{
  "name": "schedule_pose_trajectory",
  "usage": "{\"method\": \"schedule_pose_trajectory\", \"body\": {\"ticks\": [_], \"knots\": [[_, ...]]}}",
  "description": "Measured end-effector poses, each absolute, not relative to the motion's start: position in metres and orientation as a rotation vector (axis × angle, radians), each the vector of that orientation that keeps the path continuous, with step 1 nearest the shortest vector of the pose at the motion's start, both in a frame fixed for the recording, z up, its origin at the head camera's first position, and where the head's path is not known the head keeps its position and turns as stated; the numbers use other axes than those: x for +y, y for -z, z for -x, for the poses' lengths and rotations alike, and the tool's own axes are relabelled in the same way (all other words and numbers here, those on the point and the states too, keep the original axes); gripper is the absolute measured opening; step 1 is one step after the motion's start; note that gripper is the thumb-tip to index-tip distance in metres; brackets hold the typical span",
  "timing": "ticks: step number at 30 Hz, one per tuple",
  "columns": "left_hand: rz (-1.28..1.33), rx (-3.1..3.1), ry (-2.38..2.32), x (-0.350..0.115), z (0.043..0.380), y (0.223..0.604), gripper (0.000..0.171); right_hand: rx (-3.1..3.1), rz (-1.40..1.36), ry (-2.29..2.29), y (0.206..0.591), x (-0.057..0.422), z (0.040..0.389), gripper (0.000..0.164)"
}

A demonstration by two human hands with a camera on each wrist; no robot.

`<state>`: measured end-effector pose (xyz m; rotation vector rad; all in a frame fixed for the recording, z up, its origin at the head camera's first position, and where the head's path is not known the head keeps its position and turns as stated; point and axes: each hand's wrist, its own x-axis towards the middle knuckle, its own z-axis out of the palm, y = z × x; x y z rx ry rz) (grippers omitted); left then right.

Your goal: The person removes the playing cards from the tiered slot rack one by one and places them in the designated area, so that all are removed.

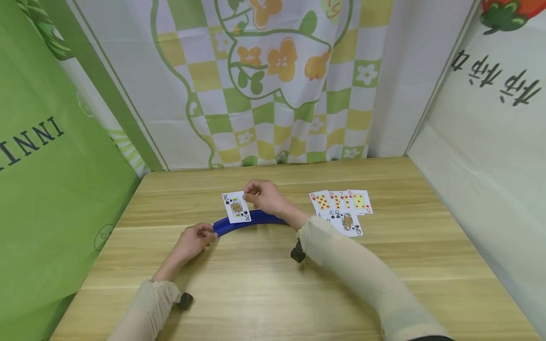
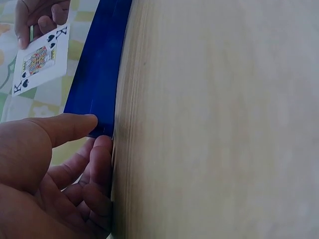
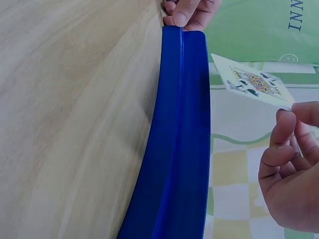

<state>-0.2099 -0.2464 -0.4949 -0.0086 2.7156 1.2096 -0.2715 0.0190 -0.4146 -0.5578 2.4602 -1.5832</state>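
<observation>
A curved blue playing card holder [image 1: 264,217] with a lengthwise groove [image 3: 178,124] stands on the table. My left hand [image 1: 195,242] pinches its left end, the thumb [image 2: 75,127] lying on the blue face and the fingertips at the end's lower edge. My right hand [image 1: 266,196] pinches a king of spades [image 1: 236,207] by one corner between thumb and index finger. The card is held tilted above the holder, its face toward the head camera. In the right wrist view the king [image 3: 256,82] is apart from the holder's rim. The right forearm covers the holder's right end.
To the right lie two overlapping rows of face-up cards: red ones, with a five of diamonds [image 1: 360,201] outermost, and black ones, ending in a queen [image 1: 349,224]. A patterned curtain [image 1: 277,118] hangs behind the wooden table [image 1: 247,293], a green panel [image 1: 64,189] at left.
</observation>
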Motion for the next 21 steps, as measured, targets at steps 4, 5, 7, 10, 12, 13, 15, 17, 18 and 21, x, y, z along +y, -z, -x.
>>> {"method": "schedule_pose_trajectory", "body": {"ticks": [4, 5, 7, 10, 12, 13, 15, 17, 18, 21], "knots": [[0.018, 2.712, -1.213, -0.246, 0.210, 0.493, 0.032, 2.455, 0.533, 1.596, 0.415, 0.025, 0.271, 0.011], [0.018, 2.711, -1.213, -0.246, 0.210, 0.493, 0.032, 2.454, 0.528, 1.599, 0.415, 0.027, 0.270, 0.012], [0.016, 2.711, -1.212, -0.246, 0.210, 0.493, 0.032, 2.451, 0.519, 1.599, 0.416, 0.031, 0.270, 0.012], [0.004, 2.704, -1.224, -0.246, 0.210, 0.493, 0.032, 2.465, 0.534, 1.595, 0.417, 0.037, 0.270, 0.012], [-0.008, 2.698, -1.232, -0.247, 0.210, 0.493, 0.031, 2.478, 0.542, 1.588, 0.416, 0.041, 0.270, 0.013], [-0.013, 2.694, -1.236, -0.247, 0.209, 0.493, 0.031, 2.484, 0.545, 1.585, 0.416, 0.043, 0.269, 0.013], [-0.019, 2.688, -1.239, -0.247, 0.209, 0.493, 0.032, 2.489, 0.544, 1.583, 0.416, 0.048, 0.269, 0.013], [-0.023, 2.685, -1.236, -0.247, 0.209, 0.493, 0.032, 2.490, 0.533, 1.577, 0.417, 0.053, 0.268, 0.014], [-0.023, 2.685, -1.233, -0.247, 0.209, 0.493, 0.032, 2.489, 0.525, 1.574, 0.417, 0.056, 0.268, 0.014], [-0.023, 2.689, -1.227, -0.248, 0.209, 0.493, 0.032, 2.482, 0.491, 1.564, 0.416, 0.064, 0.267, 0.015]]}}
